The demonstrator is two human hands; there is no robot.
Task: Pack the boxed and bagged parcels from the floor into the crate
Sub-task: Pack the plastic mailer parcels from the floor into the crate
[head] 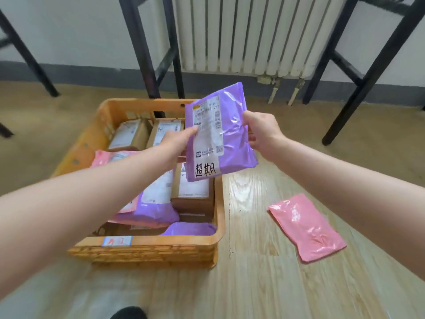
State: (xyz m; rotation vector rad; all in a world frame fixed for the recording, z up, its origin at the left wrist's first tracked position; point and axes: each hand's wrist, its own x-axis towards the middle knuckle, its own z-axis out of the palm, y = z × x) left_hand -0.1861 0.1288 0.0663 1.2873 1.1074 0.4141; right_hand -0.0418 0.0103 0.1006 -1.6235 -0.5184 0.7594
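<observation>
Pink plastic first: the pink bag (307,227) lies flat on the floor (253,284) off to my right, apart from the crate (147,246), with no label showing. As far as I can see it's the only one left down there. It's glossy and crinkly, so I'd guess it's light and floppy with something flat inside. The film looks slippery, so I'd slide fingers under a short edge and pinch there.

The crate's on my left and pretty full. There are packed bags (149,210) piled at the near end, and boxes (192,192) beside them and on toward the far wall.

Over the crate's right rim I've got the purple bag (232,134) up in the air, label facing me and tilted a bit. My left hand (177,143) pinches its left edge with the thumb on the label and the other fingers hidden behind. My right hand (259,132) pinches the right edge, fingers curled round the back. The film wrinkles where I grip, so it's thin and soft. It sits fairly flat between two hands, so the contents are probably flattish and light. Gripping both edges should stop it sagging. I'd lay it flat on top of the boxes. I can't tell what's inside, so no tossing.

Past all that are black chair legs (147,65) and a white radiator (241,35) on the wall.
</observation>
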